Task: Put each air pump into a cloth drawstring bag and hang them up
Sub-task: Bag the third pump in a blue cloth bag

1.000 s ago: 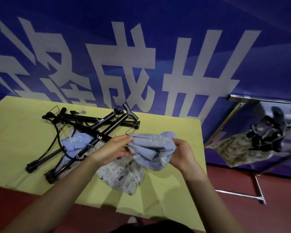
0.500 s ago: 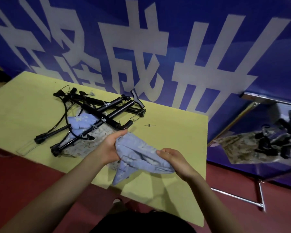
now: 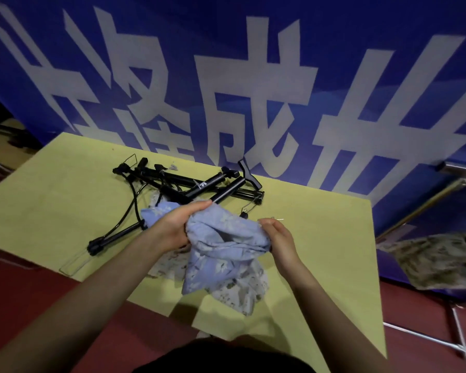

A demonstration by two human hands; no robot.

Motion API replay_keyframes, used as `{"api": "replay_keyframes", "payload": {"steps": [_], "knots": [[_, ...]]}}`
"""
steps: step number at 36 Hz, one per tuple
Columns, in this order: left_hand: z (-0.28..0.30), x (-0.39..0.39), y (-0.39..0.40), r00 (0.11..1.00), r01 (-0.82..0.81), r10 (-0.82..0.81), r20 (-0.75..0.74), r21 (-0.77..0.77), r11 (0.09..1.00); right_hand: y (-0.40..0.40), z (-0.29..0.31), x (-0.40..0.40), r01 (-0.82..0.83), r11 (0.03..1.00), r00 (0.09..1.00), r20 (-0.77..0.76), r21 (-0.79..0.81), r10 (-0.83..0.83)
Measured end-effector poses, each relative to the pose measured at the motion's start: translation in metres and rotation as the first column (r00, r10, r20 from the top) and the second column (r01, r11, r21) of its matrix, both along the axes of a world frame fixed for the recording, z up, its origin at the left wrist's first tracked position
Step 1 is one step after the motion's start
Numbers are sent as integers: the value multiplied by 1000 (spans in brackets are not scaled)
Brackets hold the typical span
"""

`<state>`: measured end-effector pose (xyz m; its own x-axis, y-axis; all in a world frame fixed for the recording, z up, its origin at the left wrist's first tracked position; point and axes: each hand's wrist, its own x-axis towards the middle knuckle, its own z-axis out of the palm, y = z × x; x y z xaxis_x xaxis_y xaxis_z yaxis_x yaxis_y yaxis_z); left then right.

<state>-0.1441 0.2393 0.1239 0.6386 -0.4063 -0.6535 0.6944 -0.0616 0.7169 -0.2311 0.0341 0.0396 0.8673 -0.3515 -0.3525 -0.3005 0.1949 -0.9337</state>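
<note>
Both hands hold a light blue floral cloth bag (image 3: 221, 246) above the yellow table (image 3: 65, 200). My left hand (image 3: 176, 227) grips its left edge and my right hand (image 3: 276, 236) pinches its right edge, so the mouth gapes a little between them. Several black air pumps (image 3: 199, 188) lie crossed in a pile on the table behind the bag, with their hoses trailing left. A pale patterned cloth bag (image 3: 237, 289) lies flat on the table under the blue one. Another blue cloth (image 3: 156, 212) shows beside my left hand.
A blue banner (image 3: 226, 76) with big white characters stands right behind the table. At the right is a metal rack (image 3: 452, 168) with a camouflage-patterned bag (image 3: 436, 262) hanging on it. A small metal clip (image 3: 276, 219) lies on the table. The floor is dark red.
The bag's mouth has been pulled wider between my hands and raised a little toward the pumps. The camera has shifted, so the table sits more central.
</note>
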Motion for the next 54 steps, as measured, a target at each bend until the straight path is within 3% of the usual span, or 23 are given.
{"api": "replay_keyframes", "payload": {"steps": [4,8,10,12,15,18,25,31,41,46,51,54], "knots": [[-9,29,20,996,-78,79,-30,41,996,5,-32,28,110,994,987,-119,7,-109],[-17,48,28,995,-69,72,-67,35,997,-16,-74,44,233,955,913,-298,-183,-279],[-24,59,30,999,-41,43,-23,69,997,-28,-95,52,160,923,879,-375,-349,-294],[-30,67,29,999,-36,34,21,115,993,-36,-103,55,-13,888,864,-453,-459,-221],[-44,77,27,1000,17,-21,18,164,986,-36,-98,67,-207,794,859,-495,-572,-133],[-55,85,19,997,69,-73,22,145,987,-39,-96,84,-281,714,855,-505,-641,-117],[-73,110,1,999,26,-33,36,171,985,-54,-102,105,-405,630,785,-605,-663,-132],[-87,123,-5,997,75,-73,-15,185,980,-65,-111,113,-624,431,710,-704,-652,-36],[-112,136,-8,998,1,10,-56,203,979,-74,-109,123,-805,261,570,-816,-533,92],[-113,131,-8,997,-13,29,-73,213,977,-65,-104,111,-784,304,590,-802,-541,92],[-105,126,-1,999,2,6,-41,195,981,-59,-106,93,-702,434,629,-778,-564,7],[-96,120,6,999,43,-40,-31,134,990,-57,-103,83,-567,543,716,-697,-619,-46]]}}
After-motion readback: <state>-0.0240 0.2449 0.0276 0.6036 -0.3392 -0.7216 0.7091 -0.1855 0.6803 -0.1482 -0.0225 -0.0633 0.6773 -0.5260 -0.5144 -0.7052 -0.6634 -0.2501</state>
